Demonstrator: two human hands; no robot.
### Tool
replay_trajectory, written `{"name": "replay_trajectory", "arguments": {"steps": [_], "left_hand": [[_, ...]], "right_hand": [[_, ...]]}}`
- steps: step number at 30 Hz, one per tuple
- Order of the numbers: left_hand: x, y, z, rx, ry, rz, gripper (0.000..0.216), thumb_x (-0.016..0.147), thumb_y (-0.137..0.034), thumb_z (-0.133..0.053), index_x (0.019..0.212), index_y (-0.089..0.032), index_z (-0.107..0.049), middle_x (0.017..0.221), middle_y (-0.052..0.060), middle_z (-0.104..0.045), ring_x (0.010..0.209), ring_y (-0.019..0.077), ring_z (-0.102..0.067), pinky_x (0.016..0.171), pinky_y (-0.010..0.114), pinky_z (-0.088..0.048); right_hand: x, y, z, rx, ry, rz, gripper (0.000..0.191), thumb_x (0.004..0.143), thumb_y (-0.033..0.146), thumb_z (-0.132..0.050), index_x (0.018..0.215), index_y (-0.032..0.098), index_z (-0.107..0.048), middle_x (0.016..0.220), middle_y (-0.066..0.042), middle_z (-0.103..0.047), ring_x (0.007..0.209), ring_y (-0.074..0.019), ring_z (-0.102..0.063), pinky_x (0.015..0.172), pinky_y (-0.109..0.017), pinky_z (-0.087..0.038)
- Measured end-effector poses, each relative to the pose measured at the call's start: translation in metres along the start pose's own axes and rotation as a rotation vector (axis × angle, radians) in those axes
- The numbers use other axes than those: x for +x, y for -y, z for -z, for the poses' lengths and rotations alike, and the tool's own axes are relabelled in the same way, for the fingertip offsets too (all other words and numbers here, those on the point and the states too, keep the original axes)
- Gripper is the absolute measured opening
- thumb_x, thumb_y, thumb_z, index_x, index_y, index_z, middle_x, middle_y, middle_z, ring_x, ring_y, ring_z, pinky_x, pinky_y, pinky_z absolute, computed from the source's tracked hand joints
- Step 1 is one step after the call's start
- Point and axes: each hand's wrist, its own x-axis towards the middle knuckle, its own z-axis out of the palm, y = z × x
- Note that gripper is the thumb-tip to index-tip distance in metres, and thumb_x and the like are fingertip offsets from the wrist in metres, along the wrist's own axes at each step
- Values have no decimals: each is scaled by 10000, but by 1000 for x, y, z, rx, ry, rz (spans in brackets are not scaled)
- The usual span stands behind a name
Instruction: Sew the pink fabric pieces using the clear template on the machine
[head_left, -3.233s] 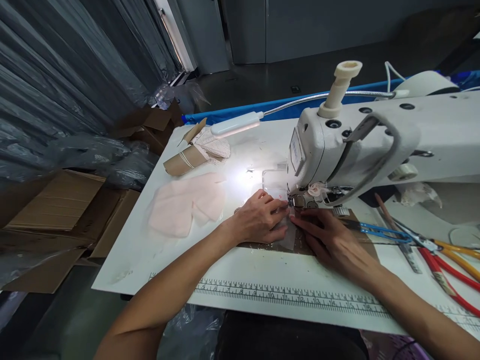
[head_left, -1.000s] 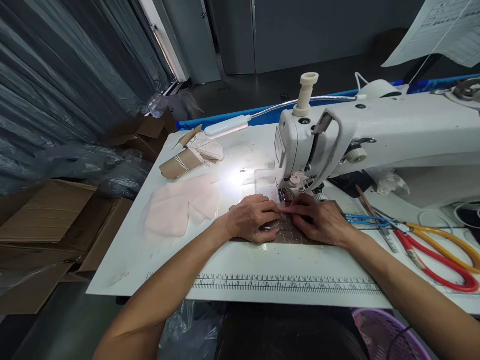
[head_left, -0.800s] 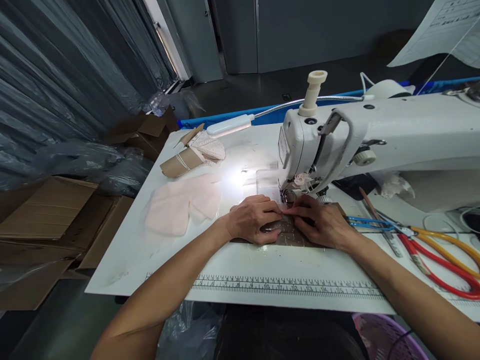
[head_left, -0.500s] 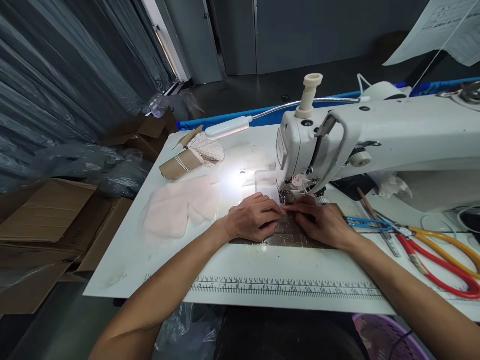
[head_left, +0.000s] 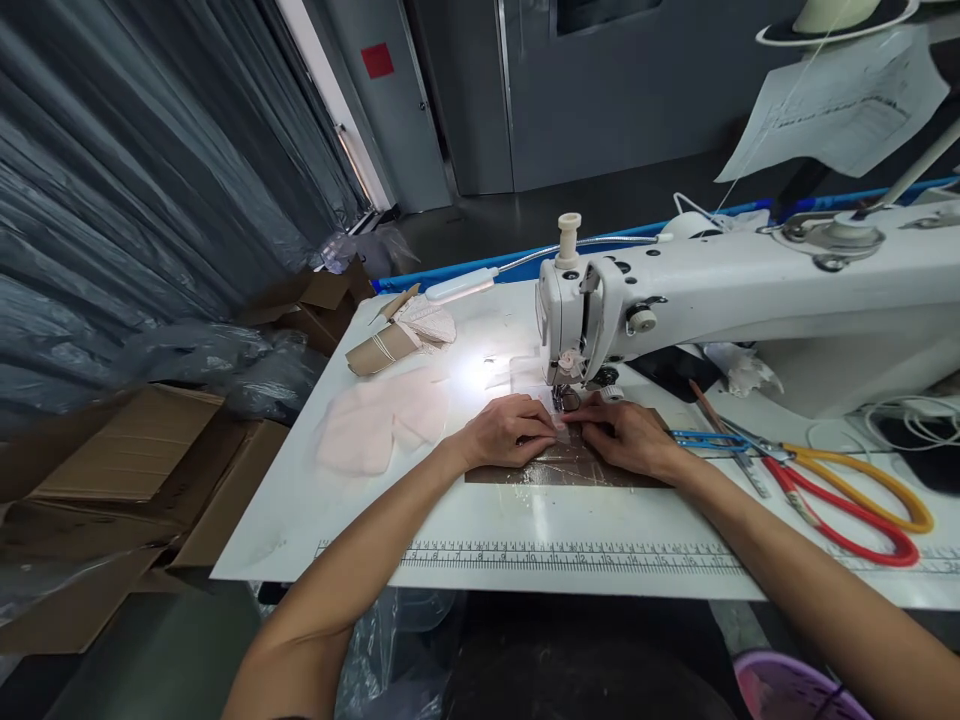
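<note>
A small piece of pale pink fabric [head_left: 559,424] lies under the presser foot [head_left: 564,397] of a white sewing machine [head_left: 697,300]. My left hand [head_left: 506,430] is closed, its fingertips pinching the fabric's left side just in front of the foot. From the right, my right hand [head_left: 628,437] pinches the same fabric, with its index finger reaching close to the needle area. Both hands rest over a brown shiny plate [head_left: 570,470] on the table. The fabric is partly hidden by my fingers.
On the white table [head_left: 300,545], flat pale pink fabric pieces [head_left: 375,420] lie left, near a lace bundle on brown card [head_left: 382,348]. Red and orange scissors [head_left: 847,490] and blue-handled tweezers [head_left: 709,440] lie right. A lamp [head_left: 461,285] shines behind; cardboard boxes [head_left: 127,440] stand left.
The head view has tilted up and shifted, so the machine and table appear farther off. My hands stay at the presser foot, with the left fingers drawn more tightly together on the fabric.
</note>
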Motion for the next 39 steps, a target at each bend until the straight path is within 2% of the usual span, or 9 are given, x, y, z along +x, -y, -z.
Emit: {"name": "replay_trajectory", "arguments": {"steps": [2,7,11,16,23,27,35,39], "left_hand": [[-1,0,0,40,1,-15,156,881,-215,-574,839,-183,-720,890,54,-717,805,146,-664,718,290,-543],[-2,-4,-1,179,37,-36,165,876,-211,-557,825,-176,-710,908,49,-706,775,136,-646,709,284,-518],[0,-10,0,253,70,-44,170,857,-233,-552,835,-175,-710,889,48,-691,719,139,-605,697,304,-493],[1,-15,5,271,127,-15,192,829,-280,-544,823,-180,-707,902,61,-666,679,148,-556,682,331,-454],[1,-12,11,255,193,34,247,816,-303,-556,971,-169,-693,994,86,-647,741,172,-563,725,355,-452],[0,-10,11,239,191,41,268,829,-320,-551,992,-157,-687,1108,97,-639,787,183,-576,759,359,-453],[-2,-3,9,224,177,63,348,851,-369,-545,1075,-133,-668,1123,117,-634,867,209,-586,817,383,-452],[0,-3,10,255,197,83,384,861,-401,-542,1113,-132,-652,1137,122,-626,863,215,-580,808,393,-446]], "right_hand": [[-1,-1,0,3,-1,10,376,868,194,-467,1133,317,-702,846,2,-691,650,-129,-603,574,-228,-405],[-4,-7,-4,-27,-4,148,387,860,225,-480,1167,355,-677,1050,-21,-667,821,-163,-630,674,-256,-461],[-6,-11,-8,-73,2,215,357,870,270,-485,1150,356,-688,1052,-42,-656,805,-169,-625,691,-278,-484],[-7,-12,-9,-158,5,238,370,883,292,-475,1199,317,-666,1082,-68,-650,791,-182,-623,664,-290,-486],[-7,-7,-7,-247,7,247,415,891,267,-445,1267,281,-622,1074,-98,-653,732,-192,-617,585,-286,-456],[-8,-8,-7,-227,-11,269,410,893,253,-435,1251,283,-633,1094,-98,-646,760,-196,-628,580,-282,-453],[-8,-4,-7,-289,-53,271,417,915,278,-406,1278,273,-613,1036,-108,-655,711,-198,-632,530,-279,-417],[-8,-5,-9,-338,-27,244,415,916,294,-423,1286,258,-608,1057,-129,-648,688,-203,-625,513,-285,-411]]}}
